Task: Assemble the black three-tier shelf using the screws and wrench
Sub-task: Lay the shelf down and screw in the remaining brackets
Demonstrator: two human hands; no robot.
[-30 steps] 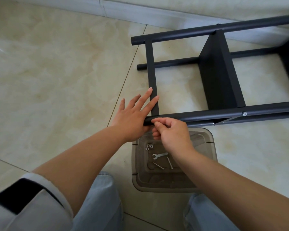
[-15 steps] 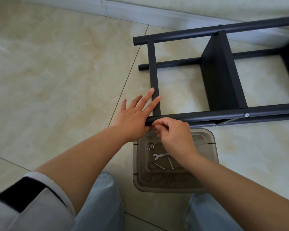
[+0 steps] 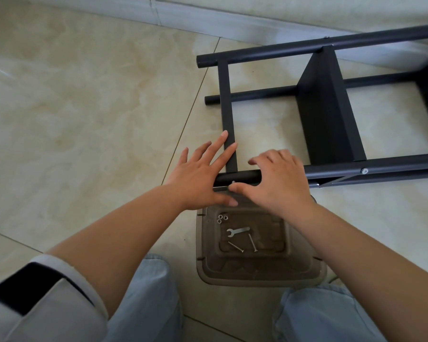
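Shelf (image 3: 326, 112): black, matte, lying on its side on the floor (image 3: 84, 107) at 1 o'clock; round tube legs, flat crossbar, panels edge-on (right end cut off by frame). Left hand (image 3: 200, 174): flat, fingers straight, pressing the near leg's end. Right hand (image 3: 277, 181): curled over the same leg; thumb beside a small, indistinct screw. Tray (image 3: 260, 272), 6 o'clock: wrench (image 3: 237, 231), screws (image 3: 252, 242), nuts (image 3: 222, 218).

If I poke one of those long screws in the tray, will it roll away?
Probably only a little. The long screws look thin and round, so a poke could roll one, but each has a wider head, so it would likely curve round. The tray's raised rim should stop it. They look like stiff, light metal that is easy to pinch.
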